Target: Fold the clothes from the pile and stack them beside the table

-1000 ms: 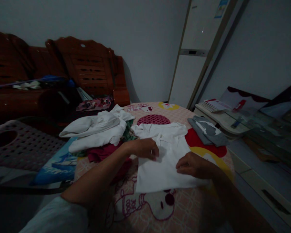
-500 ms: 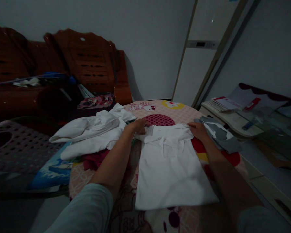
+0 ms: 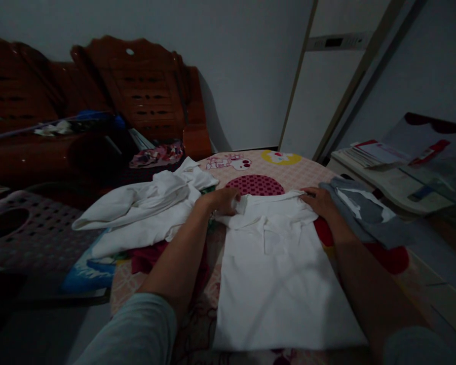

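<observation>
A white shirt [image 3: 281,294] lies flat in front of me, its sides straight and its collar end at the far side. My left hand [image 3: 225,201] is closed on the far left corner of the shirt, fingers curled and partly hidden. At the far right corner, my right hand [image 3: 320,202] pinches the shirt's edge between thumb and fingers. Left of my left forearm is a heap of crumpled white clothes [image 3: 148,203], with a dark red cloth [image 3: 148,256] under it. Beyond my right hand lies a folded grey garment [image 3: 365,213] with white on it.
A round table with a pink patterned cloth [image 3: 228,157] bears the clothes. Behind it on the left stands a carved wooden sofa [image 3: 137,86] with things on its seat. A low cabinet with papers [image 3: 376,154] is at the right, near a tall white appliance [image 3: 323,91].
The view has shifted slightly, and the shirt appears larger and nearer. Its far edge looks pulled straighter between my hands, which keep hold of both corners.
</observation>
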### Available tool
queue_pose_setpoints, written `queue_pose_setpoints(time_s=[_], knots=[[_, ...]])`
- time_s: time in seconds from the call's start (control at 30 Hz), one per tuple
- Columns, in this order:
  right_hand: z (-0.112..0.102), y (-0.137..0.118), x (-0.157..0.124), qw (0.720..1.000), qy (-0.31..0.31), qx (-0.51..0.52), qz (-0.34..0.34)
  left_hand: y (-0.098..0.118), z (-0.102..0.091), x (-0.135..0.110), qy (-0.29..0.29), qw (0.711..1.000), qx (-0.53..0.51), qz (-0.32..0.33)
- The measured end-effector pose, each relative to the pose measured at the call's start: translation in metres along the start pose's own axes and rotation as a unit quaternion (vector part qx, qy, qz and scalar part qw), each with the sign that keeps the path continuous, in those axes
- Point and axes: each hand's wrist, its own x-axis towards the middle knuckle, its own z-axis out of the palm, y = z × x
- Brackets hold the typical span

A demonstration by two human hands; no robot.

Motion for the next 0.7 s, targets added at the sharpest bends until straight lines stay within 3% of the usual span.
queue_pose_setpoints(time_s=[0.07,0.17,0.37,0.43,0.57,0.7], knots=[[0.0,0.002,0.0,1.0,0.027,0.001,0.008,0.004,0.002,0.004,0.015,1.0,0.012,-0.008],[-0.001,0.004,0.002,0.998,0.058,-0.003,0.02,0.001,0.004,0.014,0.085,0.995,0.018,-0.038],[0.001,0.002,0.007,0.997,0.059,-0.048,0.006,-0.02,0.011,0.026,0.212,0.955,-0.028,-0.205],[0.003,0.002,0.007,0.996,0.05,-0.076,-0.001,-0.027,0.014,0.025,0.209,0.951,-0.047,-0.225],[0.004,0.003,0.007,0.994,0.048,-0.099,-0.002,-0.036,0.015,0.022,0.16,0.964,-0.072,-0.199],[0.001,0.003,0.006,0.996,0.09,-0.009,0.008,-0.041,0.016,0.022,0.196,0.954,-0.126,-0.19]])
